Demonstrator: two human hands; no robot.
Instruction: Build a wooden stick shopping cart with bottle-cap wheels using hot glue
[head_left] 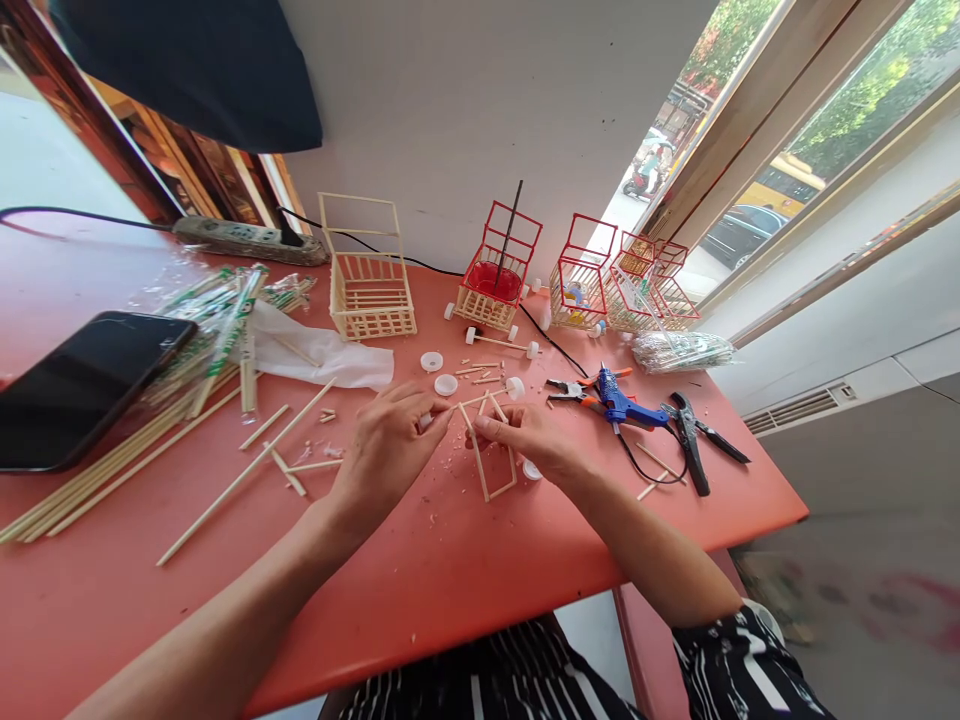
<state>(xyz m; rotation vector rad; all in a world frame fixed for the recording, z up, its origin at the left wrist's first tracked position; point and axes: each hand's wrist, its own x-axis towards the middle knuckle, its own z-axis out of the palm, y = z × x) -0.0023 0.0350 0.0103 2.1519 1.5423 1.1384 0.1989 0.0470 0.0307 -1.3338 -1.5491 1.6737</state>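
My right hand [525, 436] pinches a small open frame of pale sticks [480, 465] above the red table's middle. Close on its left, my left hand [390, 435] has its fingers closed at a small white piece [425, 421], near the frame's upper left end. Whether that piece is a cap or something else is too small to tell. White round caps [445, 385] lie just beyond my hands, with short cut sticks [487, 380] beside them. Behind stand a plain stick cart body [371, 290] and a red-edged cart [495, 280] with white wheels.
On the right lie a blue glue gun [626, 408] with its cable and black-handled pliers [691, 445]. More red-edged carts [585, 285] stand at the back right. A phone [82, 385], long sticks [112, 470] and a power strip [240, 238] are at the left.
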